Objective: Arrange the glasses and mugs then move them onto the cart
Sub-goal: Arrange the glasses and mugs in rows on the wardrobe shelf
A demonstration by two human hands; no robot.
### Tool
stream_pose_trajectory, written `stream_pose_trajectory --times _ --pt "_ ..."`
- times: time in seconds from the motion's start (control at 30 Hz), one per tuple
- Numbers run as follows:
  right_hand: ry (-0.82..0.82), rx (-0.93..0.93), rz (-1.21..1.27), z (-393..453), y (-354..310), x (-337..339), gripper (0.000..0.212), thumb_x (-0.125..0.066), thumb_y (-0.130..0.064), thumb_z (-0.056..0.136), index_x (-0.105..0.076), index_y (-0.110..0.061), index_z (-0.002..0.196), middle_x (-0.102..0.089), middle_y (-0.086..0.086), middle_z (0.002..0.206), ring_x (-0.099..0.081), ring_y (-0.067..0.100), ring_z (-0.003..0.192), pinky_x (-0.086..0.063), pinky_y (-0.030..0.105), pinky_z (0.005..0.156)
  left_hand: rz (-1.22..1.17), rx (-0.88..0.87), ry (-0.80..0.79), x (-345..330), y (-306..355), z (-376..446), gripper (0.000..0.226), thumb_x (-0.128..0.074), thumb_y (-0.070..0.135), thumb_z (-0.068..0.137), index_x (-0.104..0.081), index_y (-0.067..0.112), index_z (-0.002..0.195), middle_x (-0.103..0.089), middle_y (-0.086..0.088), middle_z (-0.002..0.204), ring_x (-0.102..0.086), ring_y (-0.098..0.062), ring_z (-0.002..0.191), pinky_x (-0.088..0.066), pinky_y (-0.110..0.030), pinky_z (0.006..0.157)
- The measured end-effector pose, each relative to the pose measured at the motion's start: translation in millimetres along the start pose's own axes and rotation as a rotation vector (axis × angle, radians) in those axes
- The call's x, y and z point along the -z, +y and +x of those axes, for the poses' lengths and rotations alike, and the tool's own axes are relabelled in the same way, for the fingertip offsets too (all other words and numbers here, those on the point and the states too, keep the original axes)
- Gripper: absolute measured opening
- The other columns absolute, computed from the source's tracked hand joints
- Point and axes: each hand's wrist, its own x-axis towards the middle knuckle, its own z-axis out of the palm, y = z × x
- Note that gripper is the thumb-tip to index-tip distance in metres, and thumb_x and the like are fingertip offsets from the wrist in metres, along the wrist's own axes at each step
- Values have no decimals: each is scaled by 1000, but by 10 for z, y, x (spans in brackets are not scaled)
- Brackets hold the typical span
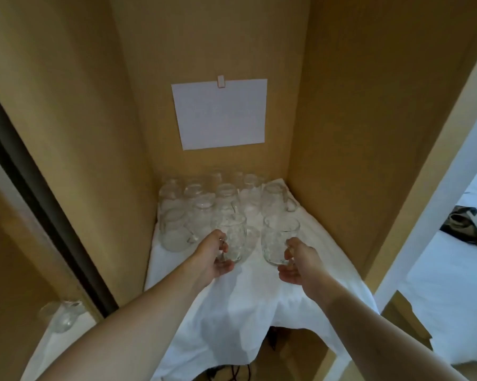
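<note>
So, nearest the camera, two bare forearms reach into a tan wooden alcove over a rumpled white cloth [240, 312] draped across its shelf. The left hand [216, 259] has its fingers curled round the handle of a clear glass mug with a textured body [233, 242], and the right hand [296, 264] does the same with a second clear glass mug [278, 244] just beside it. Both mugs stand upright, mouths up, at the front of the shelf, a small gap between them. I can't tell if they're resting on the cloth or just lifted off it.

The bit that matters: each handle faces back toward its own hand, so each mug sits straight ahead of its wrist, one mug per hand, neither arm crossing over. My guess is the next move is pulling both straight back out, and glass clinking on glass is the risk there.

Behind them, a cluster of more clear glasses and mugs [212, 199] is packed close together toward the back left corner. Further back, a blank white sheet of paper [220, 114] hangs clipped on the rear panel. No cart that I can make out. Off at lower left, another clear glass [62, 316] sits on a separate surface.
</note>
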Motion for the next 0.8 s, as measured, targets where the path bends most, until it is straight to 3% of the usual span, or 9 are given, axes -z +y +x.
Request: stream_pose_trajectory --times 0.1,0.23,0.37,0.5,0.63,0.73,0.8 --pt "-56 3 -1 205 -89 -7 34 -57 -37 94 -59 -5 84 -64 20 84 -65 34 76 -59 37 63 -40 -3 30 -51 1 40 32 -59 31 93 -52 9 71 -46 -12 82 -51 -26 63 -57 -41 74" --pt "-110 -2 6 421 -152 -29 33 -58 -34 95 -58 -5 81 -62 19 80 -63 32 75 -59 37 65 -130 -23 81 -126 -38 133 31 -58 28 94 -53 8 72 -47 -12 79 -49 -25 66 -55 -46 93" --pt "-202 17 -2 603 -59 -15 30 -58 -32 96 -60 -6 80 -61 14 80 -62 30 76 -60 40 71 -225 -46 100 -238 -144 220 28 -57 23 94 -54 8 70 -50 -9 70 -47 -23 63 -55 -42 77" --pt "-288 4 -60 712 15 90 30 -60 -31 94 -65 -7 76 -63 14 76 -62 29 72 -59 40 75 -258 -45 64 -398 -284 276 27 -56 16 90 -49 13 64 -51 -2 53 -40 -18 54 -50 -37 75" --pt "-246 120 -155 906 6 248 28 -68 -32 91 -68 -5 90 -71 12 81 -66 26 73 -60 40 74 -212 -64 33 -545 -423 337 23 -57 17 92 -55 10 69 -61 -7 66 -49 -20 60 -55 -38 80" --pt "-212 224 -104 1052 -21 353 14 -64 -13 92 -68 -9 104 -70 12 97 -63 21 79 -55 39 77 -215 -94 72 -579 -513 352 17 -63 22 93 -63 6 85 -64 -10 76 -57 -25 71 -57 -40 82" --pt "-277 255 -109 1131 -79 377 38 -64 5 85 -65 -13 119 -66 8 111 -62 18 89 -52 30 74 -182 -91 103 -545 -563 341 26 -70 30 90 -67 5 95 -66 -14 89 -63 -30 80 -60 -38 77"
